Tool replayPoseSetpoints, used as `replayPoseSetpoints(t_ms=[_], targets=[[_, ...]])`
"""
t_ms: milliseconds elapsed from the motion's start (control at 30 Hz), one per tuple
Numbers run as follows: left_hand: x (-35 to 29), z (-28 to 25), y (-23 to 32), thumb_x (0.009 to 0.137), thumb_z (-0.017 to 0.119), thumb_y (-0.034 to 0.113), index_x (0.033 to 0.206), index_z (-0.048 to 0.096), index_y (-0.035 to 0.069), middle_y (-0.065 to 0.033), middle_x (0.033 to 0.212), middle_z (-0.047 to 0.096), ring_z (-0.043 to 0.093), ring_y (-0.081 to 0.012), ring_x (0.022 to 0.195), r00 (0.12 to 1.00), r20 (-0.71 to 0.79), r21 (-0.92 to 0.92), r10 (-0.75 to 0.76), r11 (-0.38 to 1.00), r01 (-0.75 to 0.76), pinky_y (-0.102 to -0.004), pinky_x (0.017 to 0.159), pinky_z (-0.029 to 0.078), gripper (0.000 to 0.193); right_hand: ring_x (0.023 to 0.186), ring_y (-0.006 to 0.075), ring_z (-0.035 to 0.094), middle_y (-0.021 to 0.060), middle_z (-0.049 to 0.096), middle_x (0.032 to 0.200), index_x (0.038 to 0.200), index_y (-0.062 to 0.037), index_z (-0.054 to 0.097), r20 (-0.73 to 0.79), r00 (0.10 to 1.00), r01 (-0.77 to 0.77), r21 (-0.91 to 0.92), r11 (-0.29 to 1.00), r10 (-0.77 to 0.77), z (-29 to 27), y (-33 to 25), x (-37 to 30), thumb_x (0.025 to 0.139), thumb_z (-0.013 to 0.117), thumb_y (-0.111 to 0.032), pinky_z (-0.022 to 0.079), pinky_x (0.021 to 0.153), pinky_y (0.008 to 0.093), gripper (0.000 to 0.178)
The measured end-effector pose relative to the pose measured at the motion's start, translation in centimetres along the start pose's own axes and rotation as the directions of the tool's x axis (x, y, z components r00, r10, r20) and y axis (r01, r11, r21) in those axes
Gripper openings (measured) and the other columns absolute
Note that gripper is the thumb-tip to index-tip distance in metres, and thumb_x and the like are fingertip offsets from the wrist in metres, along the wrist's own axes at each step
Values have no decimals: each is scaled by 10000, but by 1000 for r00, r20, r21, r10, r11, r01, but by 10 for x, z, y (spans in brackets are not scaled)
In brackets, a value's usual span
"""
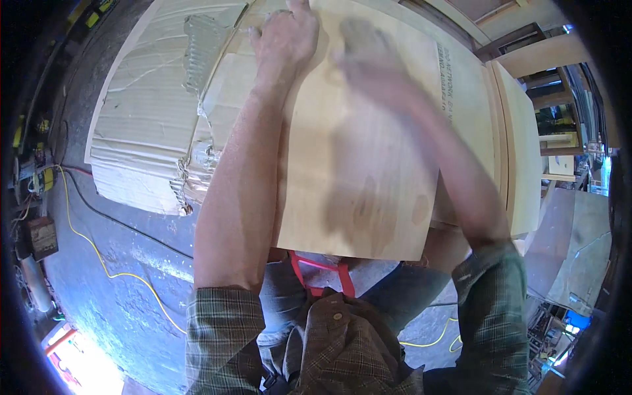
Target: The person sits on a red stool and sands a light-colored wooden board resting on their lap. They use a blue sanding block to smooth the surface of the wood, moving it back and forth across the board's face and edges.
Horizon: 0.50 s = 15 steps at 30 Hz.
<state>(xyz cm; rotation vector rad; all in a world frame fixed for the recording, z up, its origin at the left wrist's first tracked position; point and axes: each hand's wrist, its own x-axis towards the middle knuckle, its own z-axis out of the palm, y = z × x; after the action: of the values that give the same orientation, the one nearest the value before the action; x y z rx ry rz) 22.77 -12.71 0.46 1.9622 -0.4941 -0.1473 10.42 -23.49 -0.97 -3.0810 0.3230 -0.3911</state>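
A pale wooden panel lies in front of me, its near end above my knees. Close to the panel's far left part, my left hand rests with its fingers apart and nothing visible in it. My right hand is over the panel's far part, smeared by motion. Whether it holds anything cannot be made out. Darker oval patches show in the wood grain near the panel's close end.
Torn, flattened cardboard spreads to the left of the panel. Several more wooden boards stand at the right, by shelving. A yellow cord and a dark cable cross the floor at left. Red straps show between my legs.
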Motion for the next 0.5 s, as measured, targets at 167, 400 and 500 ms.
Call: replayPoseSetpoints(t_ms=[167, 400, 500], targets=[[-6, 3, 15, 1003, 167, 572, 1197, 577, -125, -367, 1236, 535, 472, -463, 1241, 994, 109, 32, -29, 999, 26, -492, 1071, 330, 832, 1414, 380, 284, 217, 356, 1479, 1415, 18, 366, 255, 888, 238, 458, 857, -383, -89, -125, -173, 855, 590, -326, 217, 1152, 499, 695], [-2, 8, -1, 1007, 127, 562, 1166, 597, -112, -330, 1218, 569, 486, -468, 1214, 986, 69, 185, 149, 970, -159, -494, 1091, 299, 837, 1439, 367, 245, 211, 306, 1525, 1440, 31, 348, 119, 983, 159, -138, 978, -143, -32, -23, -63, 940, 513, -348, 178, 1176, 482, 649], [-2, 7, 11, 1007, 113, 555, 1187, 578, -114, -302, 1244, 567, 490, -449, 1218, 995, 101, 207, 22, 977, -43, -508, 1104, 274, 834, 1439, 398, 207, 264, 291, 1516, 1421, 76, 346, 198, 972, -159, 161, 974, 126, -27, 36, 19, 982, 406, -360, 162, 1182, 464, 622]])
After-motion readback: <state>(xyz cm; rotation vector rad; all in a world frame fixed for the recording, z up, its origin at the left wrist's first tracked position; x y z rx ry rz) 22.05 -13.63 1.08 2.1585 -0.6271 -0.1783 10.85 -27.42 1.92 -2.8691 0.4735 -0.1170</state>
